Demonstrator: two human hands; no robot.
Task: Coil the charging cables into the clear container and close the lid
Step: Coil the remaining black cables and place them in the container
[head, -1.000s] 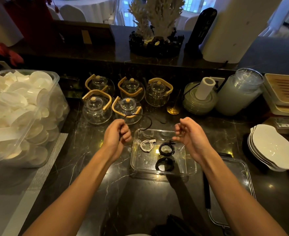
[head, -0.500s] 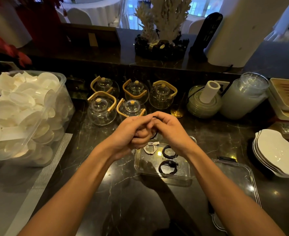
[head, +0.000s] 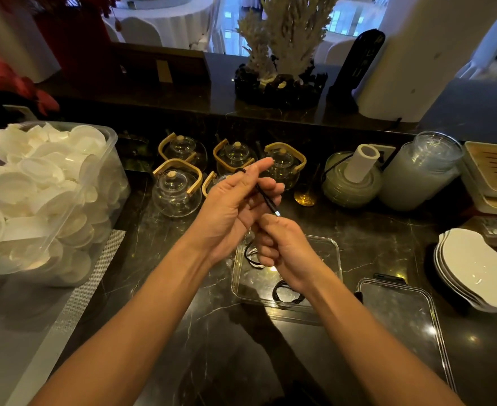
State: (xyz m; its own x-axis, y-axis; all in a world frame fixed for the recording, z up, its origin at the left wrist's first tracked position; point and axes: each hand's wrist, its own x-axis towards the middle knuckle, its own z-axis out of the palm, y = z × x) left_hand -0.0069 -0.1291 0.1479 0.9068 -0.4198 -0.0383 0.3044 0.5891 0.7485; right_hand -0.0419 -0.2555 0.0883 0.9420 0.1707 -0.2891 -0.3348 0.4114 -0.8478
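- The left hand (head: 235, 200) was raised above the counter (head: 200, 332), fingers mostly straight, with a black cable (head: 266, 197) looped over its forefinger and running down across the palm.
- The right hand (head: 282, 247) sat just below it, fingers curled, pinching the cable near its plug end.
- Both hands hovered over the far edge of the clear container (head: 333, 259), which sat open on the counter.
- Coiled cables (head: 285, 291) lay inside the container.
- The lid (head: 402, 312) lay flat just right of the container.
- Glass teapots (head: 176, 191) stood behind the hands.
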